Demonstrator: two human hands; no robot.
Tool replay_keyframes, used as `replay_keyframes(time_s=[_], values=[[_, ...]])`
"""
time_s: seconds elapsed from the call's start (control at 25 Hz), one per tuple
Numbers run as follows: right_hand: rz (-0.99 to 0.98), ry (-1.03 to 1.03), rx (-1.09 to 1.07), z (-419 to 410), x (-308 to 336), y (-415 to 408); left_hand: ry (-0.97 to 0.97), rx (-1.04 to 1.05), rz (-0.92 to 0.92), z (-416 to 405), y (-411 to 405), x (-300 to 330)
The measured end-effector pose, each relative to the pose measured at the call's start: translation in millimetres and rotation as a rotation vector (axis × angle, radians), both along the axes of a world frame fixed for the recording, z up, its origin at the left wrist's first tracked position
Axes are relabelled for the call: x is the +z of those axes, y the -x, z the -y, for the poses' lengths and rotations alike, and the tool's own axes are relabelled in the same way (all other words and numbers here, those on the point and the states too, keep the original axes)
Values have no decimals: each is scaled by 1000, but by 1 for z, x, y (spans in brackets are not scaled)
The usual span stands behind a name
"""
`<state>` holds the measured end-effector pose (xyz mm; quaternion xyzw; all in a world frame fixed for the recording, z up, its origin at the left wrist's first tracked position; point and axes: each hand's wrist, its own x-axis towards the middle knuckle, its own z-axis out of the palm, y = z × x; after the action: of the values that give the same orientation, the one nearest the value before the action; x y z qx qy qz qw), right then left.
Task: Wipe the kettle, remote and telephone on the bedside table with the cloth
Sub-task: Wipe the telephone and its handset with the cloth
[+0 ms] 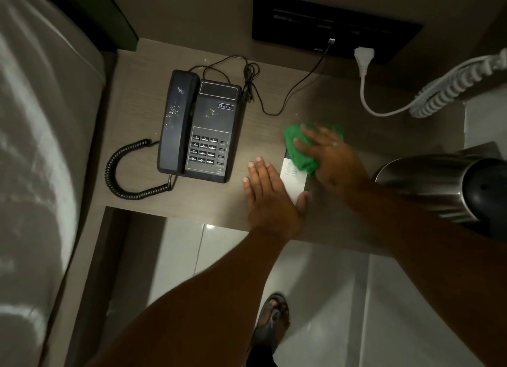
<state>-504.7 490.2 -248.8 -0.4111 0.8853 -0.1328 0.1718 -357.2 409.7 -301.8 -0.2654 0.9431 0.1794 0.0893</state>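
A white remote (293, 176) lies flat near the front edge of the wooden bedside table (142, 73). My left hand (267, 191) rests on the remote's near end and left side, holding it down. My right hand (327, 152) presses a green cloth (301, 152) onto the remote's far end, which the cloth hides. A black telephone (203, 127) with white specks on its handset sits to the left. The steel kettle (441, 185) stands at the right edge, partly cut off.
A coiled black handset cord (123, 171) loops off the phone's left. Thin black wires (255, 84) run to a dark wall panel (329, 23). A white plug and coiled cord (439, 92) lie at the back right. The bed (41, 147) borders the left.
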Motion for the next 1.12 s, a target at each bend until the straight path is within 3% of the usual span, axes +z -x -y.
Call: replay_keyframes(time_s=[0.08, 0.24, 0.4, 0.52, 0.6, 0.68, 0.76, 0.96, 1.12], values=[[-25, -15, -84, 9, 0, 4, 6, 0, -3, 0, 0, -1], [89, 15, 10, -11, 5, -32, -37, -11, 46, 4, -1, 3], [189, 220, -243, -1, 28, -34, -109, -71, 97, 13, -1, 17], [152, 287, -247, 44, 48, -30, -176, -62, -92, 33, -17, 36], [88, 326, -201, 81, 54, -24, -96, 121, -260, 60, -35, 49], [16, 294, -133, 125, 52, -26, -11, 361, -247, 101, -44, 55], [-71, 195, -88, 169, 40, -32, -83, 488, -143, 143, -38, 53], [-172, -5, -52, 192, 9, -64, -197, 443, -160, 170, -28, 38], [-247, -134, 171, 161, 12, -65, -201, 461, -177, 169, -29, 40]])
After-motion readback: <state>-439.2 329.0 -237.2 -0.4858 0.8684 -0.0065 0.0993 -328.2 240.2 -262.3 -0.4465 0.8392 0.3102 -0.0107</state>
